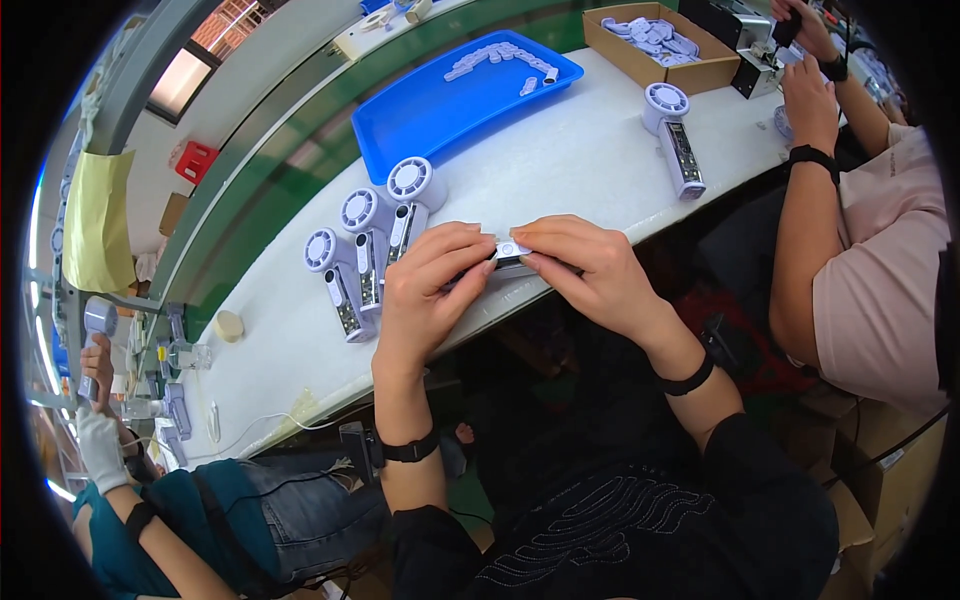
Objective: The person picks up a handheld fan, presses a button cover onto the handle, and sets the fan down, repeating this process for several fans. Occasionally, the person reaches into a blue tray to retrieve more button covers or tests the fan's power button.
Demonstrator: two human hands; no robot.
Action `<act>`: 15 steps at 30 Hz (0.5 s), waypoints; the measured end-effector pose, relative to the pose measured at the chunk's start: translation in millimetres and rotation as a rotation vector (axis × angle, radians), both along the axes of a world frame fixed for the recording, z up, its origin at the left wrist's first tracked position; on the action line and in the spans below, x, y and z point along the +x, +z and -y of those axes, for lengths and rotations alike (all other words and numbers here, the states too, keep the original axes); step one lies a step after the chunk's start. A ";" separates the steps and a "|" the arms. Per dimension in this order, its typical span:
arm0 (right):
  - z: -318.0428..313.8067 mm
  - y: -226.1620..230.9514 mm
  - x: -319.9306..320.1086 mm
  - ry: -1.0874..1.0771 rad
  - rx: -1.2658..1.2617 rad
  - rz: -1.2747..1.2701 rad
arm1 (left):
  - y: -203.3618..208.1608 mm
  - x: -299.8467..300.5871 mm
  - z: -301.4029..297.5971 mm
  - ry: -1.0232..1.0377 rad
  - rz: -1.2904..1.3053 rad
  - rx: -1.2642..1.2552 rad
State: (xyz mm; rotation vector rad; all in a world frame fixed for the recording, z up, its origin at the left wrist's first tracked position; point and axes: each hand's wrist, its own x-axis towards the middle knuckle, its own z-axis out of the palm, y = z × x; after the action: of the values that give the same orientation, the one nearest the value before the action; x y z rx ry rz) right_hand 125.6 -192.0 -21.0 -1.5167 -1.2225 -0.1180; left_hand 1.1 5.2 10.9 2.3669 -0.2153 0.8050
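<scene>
Above the table's near edge, my left hand and my right hand pinch the two ends of a small part with a white face and dark sides. A round button-like mark shows on that face; the fingers hide its ends, so its full shape cannot be told. Just left of my left hand, three lavender handheld fans stand close together: a near one, a middle one and a far one. Circuit parts show along their handles.
A blue tray behind holds several lavender strips. Right of it are a cardboard box of lavender parts and another fan. A co-worker's arm works at the right; another person's gloved hand is at the left, near a tape roll.
</scene>
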 end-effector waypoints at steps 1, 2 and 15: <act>-0.2 -0.4 -0.5 0.001 0.006 -0.027 | -0.1 0.9 0.0 0.004 0.016 0.023; -0.8 -1.3 -1.6 -0.004 0.006 -0.029 | -0.3 1.6 0.3 -0.001 0.014 0.023; -5.2 -5.2 -3.3 -0.049 0.063 0.024 | -1.0 1.3 1.8 0.009 0.016 0.023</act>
State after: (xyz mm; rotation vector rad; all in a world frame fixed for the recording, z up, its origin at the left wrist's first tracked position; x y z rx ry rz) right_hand 122.3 -186.8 -26.3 -1.4946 -1.1905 -0.2058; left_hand 2.4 3.4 10.0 2.3854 -0.2226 0.8305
